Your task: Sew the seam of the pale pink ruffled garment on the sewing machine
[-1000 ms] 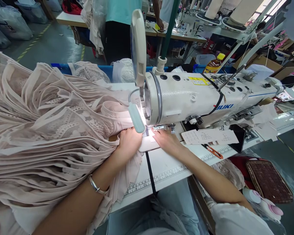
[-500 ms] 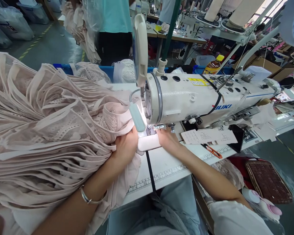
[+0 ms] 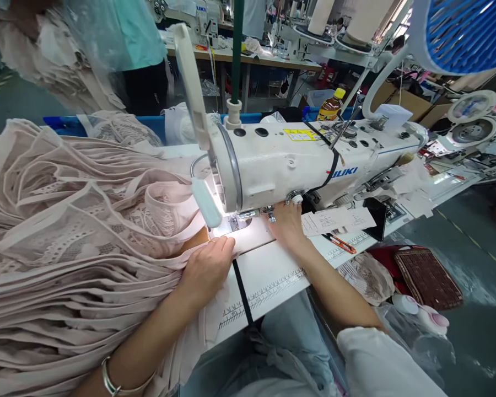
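Observation:
A heap of pale beige lace bras (image 3: 86, 237) fills the left of the table, with bands stacked in many folds. My left hand (image 3: 209, 270) is closed on the near edge of one beige band, thumb and fingers together, just left of the needle area. A flat pale strip of that fabric (image 3: 252, 237) runs across the sewing bed toward the right. My right hand (image 3: 288, 227) reaches beneath the arm of the white sewing machine (image 3: 273, 165), beside the presser foot (image 3: 269, 214). Its fingertips are partly hidden there, so its grip is unclear.
A paper slip (image 3: 339, 219) and an orange-handled cutter (image 3: 341, 243) lie right of my right hand. A ruler tape (image 3: 268, 289) follows the table's front edge. A drink bottle (image 3: 330, 106) stands behind the machine; a blue fan (image 3: 467, 36) hangs upper right. Another person (image 3: 136, 38) stands across.
My left hand has come nearer the table's front edge, out of the heap, and now holds the band's edge. My right hand has shifted deeper under the machine arm. The camera view has turned right.

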Action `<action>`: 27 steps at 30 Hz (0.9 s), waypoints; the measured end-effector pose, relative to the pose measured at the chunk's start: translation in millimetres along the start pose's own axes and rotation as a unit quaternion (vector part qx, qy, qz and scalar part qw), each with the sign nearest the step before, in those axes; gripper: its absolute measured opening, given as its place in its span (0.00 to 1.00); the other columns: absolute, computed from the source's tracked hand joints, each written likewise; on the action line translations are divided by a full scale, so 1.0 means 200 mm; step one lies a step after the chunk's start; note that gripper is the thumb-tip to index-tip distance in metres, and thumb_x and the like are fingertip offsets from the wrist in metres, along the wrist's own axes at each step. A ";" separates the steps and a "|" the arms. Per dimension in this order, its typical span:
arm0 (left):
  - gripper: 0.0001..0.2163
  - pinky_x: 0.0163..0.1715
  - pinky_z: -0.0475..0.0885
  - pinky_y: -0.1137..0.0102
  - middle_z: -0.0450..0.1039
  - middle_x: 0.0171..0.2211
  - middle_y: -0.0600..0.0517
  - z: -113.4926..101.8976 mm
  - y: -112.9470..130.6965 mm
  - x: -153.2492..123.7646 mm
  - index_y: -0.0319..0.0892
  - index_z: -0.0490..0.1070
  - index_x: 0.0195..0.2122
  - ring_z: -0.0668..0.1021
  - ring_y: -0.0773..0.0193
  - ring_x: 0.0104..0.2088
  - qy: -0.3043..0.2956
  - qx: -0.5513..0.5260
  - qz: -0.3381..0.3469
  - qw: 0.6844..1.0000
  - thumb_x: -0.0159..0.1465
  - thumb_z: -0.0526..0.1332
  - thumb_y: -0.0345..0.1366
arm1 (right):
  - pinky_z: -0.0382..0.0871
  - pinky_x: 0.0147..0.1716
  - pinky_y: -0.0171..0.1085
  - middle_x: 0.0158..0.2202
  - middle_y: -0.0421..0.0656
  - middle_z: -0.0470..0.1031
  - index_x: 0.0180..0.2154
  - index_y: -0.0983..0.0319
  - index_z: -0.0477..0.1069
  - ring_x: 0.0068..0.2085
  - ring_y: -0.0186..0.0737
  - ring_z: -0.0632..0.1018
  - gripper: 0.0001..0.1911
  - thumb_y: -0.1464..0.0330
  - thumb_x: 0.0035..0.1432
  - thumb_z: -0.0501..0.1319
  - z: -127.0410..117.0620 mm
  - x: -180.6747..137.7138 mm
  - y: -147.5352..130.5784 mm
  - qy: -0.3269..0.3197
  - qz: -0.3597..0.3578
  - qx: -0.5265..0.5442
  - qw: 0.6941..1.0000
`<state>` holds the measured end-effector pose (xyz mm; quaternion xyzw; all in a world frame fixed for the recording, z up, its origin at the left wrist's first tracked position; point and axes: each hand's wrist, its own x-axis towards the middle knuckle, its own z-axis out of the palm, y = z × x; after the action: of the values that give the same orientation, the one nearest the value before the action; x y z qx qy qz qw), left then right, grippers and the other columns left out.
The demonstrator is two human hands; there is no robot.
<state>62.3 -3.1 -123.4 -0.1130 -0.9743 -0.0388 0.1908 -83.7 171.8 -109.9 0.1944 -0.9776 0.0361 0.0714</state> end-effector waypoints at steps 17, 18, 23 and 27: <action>0.16 0.26 0.64 0.68 0.68 0.30 0.50 -0.03 0.01 0.04 0.41 0.68 0.32 0.71 0.61 0.28 -0.061 -0.022 0.000 0.998 0.62 0.46 0.16 | 0.60 0.44 0.47 0.50 0.57 0.73 0.50 0.68 0.74 0.49 0.56 0.68 0.14 0.76 0.64 0.57 -0.22 -0.28 0.24 -0.014 -0.119 -0.121 0.985; 0.16 0.26 0.65 0.68 0.69 0.31 0.50 -0.03 0.02 0.04 0.41 0.69 0.34 0.71 0.61 0.28 -0.086 -0.037 0.011 0.996 0.62 0.47 0.16 | 0.59 0.43 0.46 0.48 0.56 0.74 0.46 0.67 0.76 0.48 0.55 0.68 0.13 0.77 0.64 0.56 -0.21 -0.28 0.25 0.005 -0.104 -0.120 0.987; 0.14 0.36 0.71 0.68 0.75 0.38 0.48 -0.02 -0.02 0.03 0.41 0.73 0.39 0.75 0.60 0.38 -0.115 -0.136 0.071 0.981 0.67 0.50 0.20 | 0.58 0.39 0.42 0.31 0.47 0.75 0.42 0.60 0.81 0.36 0.44 0.71 0.17 0.69 0.72 0.52 -0.17 -0.32 0.21 0.119 -0.140 0.043 0.982; 0.17 0.51 0.71 0.63 0.78 0.51 0.46 -0.01 -0.10 0.01 0.41 0.74 0.50 0.75 0.57 0.54 -0.063 -0.161 0.092 0.981 0.67 0.51 0.20 | 0.63 0.37 0.37 0.30 0.43 0.76 0.37 0.61 0.77 0.33 0.38 0.74 0.19 0.62 0.74 0.50 -0.15 -0.31 0.12 0.023 -0.225 0.273 0.935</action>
<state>57.0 -22.6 -120.9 -0.2336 -0.9509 -0.1702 0.1108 -33.2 220.0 -90.9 0.4202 -0.8589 0.2893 0.0444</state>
